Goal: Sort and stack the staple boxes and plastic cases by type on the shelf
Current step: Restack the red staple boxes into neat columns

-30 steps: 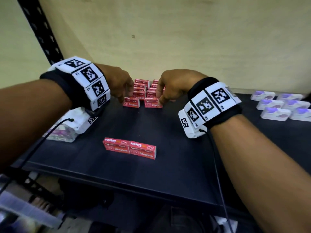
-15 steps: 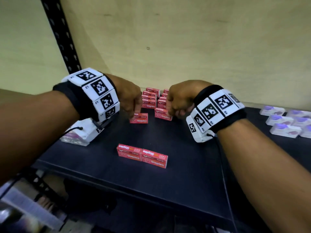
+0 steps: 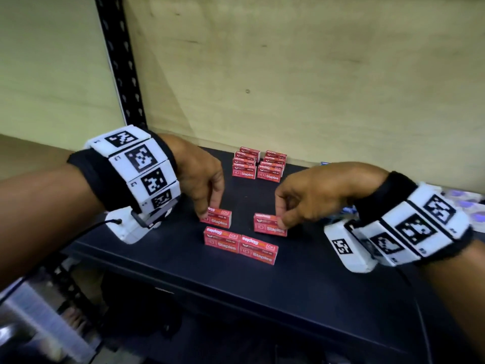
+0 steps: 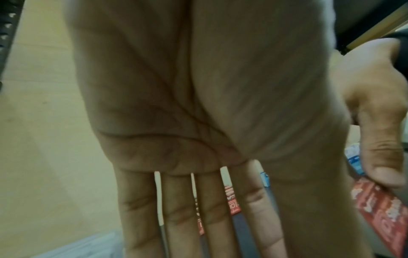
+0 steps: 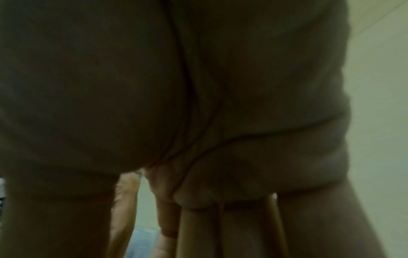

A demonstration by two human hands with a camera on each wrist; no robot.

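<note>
Left hand pinched one staple box by its left end, right hand pinched another staple box at its right end, both low over the dark shelf, just behind the front pair of boxes. Small stiff card boxes, probably dense for their size and smooth-faced, so short-end pinches looked right; squeezing the long faces could dent them. Rear stacks sat well behind, plastic cases far right behind the wrist band, nothing blocking; only risk was nudging the front pair.
</note>
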